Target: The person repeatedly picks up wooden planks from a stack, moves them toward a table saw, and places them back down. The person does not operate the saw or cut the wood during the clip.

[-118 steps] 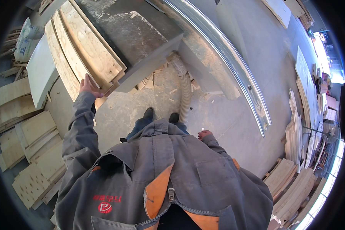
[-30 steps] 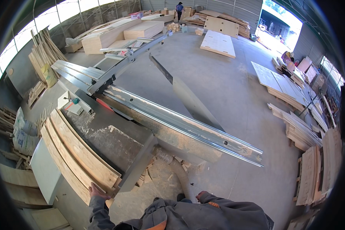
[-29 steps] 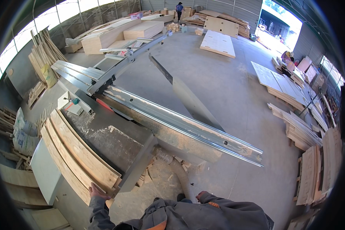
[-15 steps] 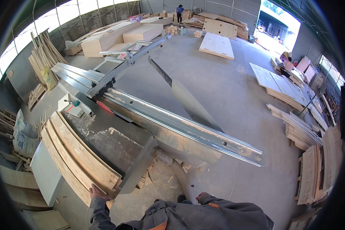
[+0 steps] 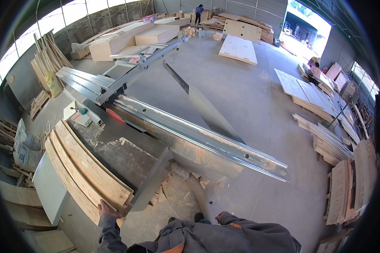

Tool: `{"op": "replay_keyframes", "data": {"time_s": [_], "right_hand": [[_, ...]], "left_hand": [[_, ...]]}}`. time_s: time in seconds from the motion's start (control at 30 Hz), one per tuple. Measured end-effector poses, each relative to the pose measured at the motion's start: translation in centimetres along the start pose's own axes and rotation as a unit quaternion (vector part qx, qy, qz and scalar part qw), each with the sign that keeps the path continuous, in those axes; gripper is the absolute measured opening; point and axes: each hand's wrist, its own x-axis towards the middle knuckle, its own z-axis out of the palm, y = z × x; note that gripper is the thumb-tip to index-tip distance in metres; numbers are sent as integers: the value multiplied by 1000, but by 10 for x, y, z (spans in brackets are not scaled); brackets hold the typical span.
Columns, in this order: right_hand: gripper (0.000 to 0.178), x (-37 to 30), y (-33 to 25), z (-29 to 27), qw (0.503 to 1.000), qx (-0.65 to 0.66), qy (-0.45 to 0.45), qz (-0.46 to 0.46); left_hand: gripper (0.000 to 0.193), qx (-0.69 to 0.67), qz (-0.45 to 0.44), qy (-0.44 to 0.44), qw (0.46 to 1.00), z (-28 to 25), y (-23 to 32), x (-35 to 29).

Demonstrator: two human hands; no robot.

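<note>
My left hand (image 5: 107, 210) grips the near end of a long pale wooden board (image 5: 71, 173), its fingers over the end and edge. Further boards, such as the wide plank (image 5: 93, 166), lie alongside it on the left part of the table saw (image 5: 133, 162). They look curved in this wide view. My right hand (image 5: 221, 216) hangs low beside my body, away from the saw, with its fingers curled and nothing visible in them. Sawdust lies across the dark saw top, and a red strip (image 5: 115, 115) runs beside the metal sliding rail (image 5: 198, 137).
A ribbed hose (image 5: 198, 196) runs down from the saw to the floor among wood offcuts. A grey-white panel (image 5: 50, 189) stands at the left. Stacked boards (image 5: 342, 192) line the right side. One person (image 5: 199, 14) stands far back; another (image 5: 314, 71) is at the right.
My left hand stays on the board end, and my right hand keeps its place. The view has shifted very slightly; otherwise nothing has visibly moved.
</note>
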Motion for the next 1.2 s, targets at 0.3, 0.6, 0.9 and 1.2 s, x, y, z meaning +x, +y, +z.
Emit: {"op": "replay_keyframes", "data": {"time_s": [0.3,0.6,0.9,1.2], "right_hand": [[38,25,23,12,990,-101,17,-97],[33,-16,-12,-6,1000,6,-11,9],[32,22,11,9,995,-82,17,-48],[32,15,5,3,997,-59,9,-58]], "left_hand": [[133,26,1,-62,998,-46,34,-35],[142,-30,-32,-37,998,-51,33,-41],[138,-77,-42,17,996,-39,29,-35],[137,-34,0,48,998,-16,9,-17]]}}
